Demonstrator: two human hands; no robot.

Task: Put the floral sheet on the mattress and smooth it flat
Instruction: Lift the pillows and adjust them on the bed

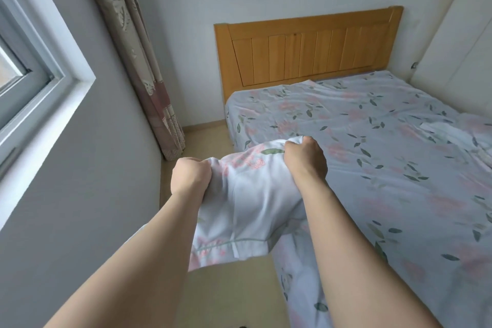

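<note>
**Floral sheet held by its near side edge, mid-spread**

A bed is seen from above, from beside its left side. The floral sheet (359,141) is already laid over most of the mattress, up to the wooden headboard (308,48), though it is creased and a white patch is bunched near the right wall. Its near side edge is lifted off the bed and hangs over the floor (234,295). That edge is gripped in both hands: the left hand (190,174) is closed in a fist on the fabric, and the right hand (306,158) is curled round a fold just beside it. A curtain (143,61) and a window (29,66) are seen at left.

The spreading step appears to be in hand. Next, the edge would likely be pulled taut, lowered, and the wrinkles pressed flat.
</note>
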